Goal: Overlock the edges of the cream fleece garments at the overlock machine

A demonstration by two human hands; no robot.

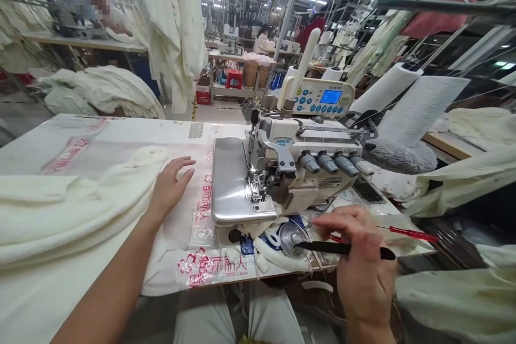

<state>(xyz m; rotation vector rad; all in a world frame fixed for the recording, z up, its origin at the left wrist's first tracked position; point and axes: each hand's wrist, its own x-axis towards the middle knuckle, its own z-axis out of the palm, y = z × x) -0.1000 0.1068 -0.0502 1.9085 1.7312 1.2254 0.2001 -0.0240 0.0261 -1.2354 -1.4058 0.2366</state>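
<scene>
My left hand is open beside the cream fabric, fingers pointing toward the machine's metal plate. The hand holds nothing. Near the table's front edge, my right hand is closed around a slim black tool; its exact kind does not show, and the fingers are slightly blurred. The tool's left end reaches a round grey metal disc among white fabric strips. Behind both stands a white overlock sewing machine with a shiny metal plate.
A red-handled screwdriver lies right of my right hand. Large white thread cones stand behind the machine, near its control panel. Cream cloth hangs beyond the table. A person sits at the far left.
</scene>
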